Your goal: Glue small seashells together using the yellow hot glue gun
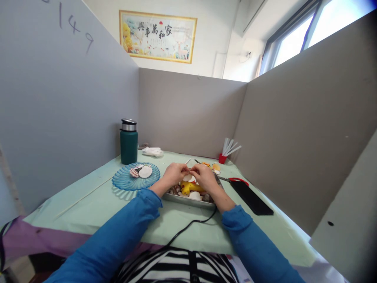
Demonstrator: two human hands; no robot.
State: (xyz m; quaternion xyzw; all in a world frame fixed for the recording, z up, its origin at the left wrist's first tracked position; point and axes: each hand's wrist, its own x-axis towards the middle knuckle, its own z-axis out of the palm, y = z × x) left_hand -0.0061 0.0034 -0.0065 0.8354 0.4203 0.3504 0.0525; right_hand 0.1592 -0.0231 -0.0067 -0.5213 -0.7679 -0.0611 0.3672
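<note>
My left hand [177,173] and my right hand [203,175] meet fingertip to fingertip above a metal tray [188,201]. Both are closed in a pinch, and what lies between the fingers is too small and covered to make out. Just below the fingertips shows a pale, rounded shell [187,178]; whether it is held or lies in the tray I cannot tell. Inside the tray, a yellow glue gun [188,188] rests among small brown shells or stones [174,190], with a white shell [195,195] near the front rim.
To the left are a blue glass plate [120,181] with shells and a green bottle [129,147]. Red-handled scissors [240,181], a black phone-like slab [253,198] and a red cup of white sticks [222,158] stand right. A black cable [188,225] crosses the front. Partitions enclose the table.
</note>
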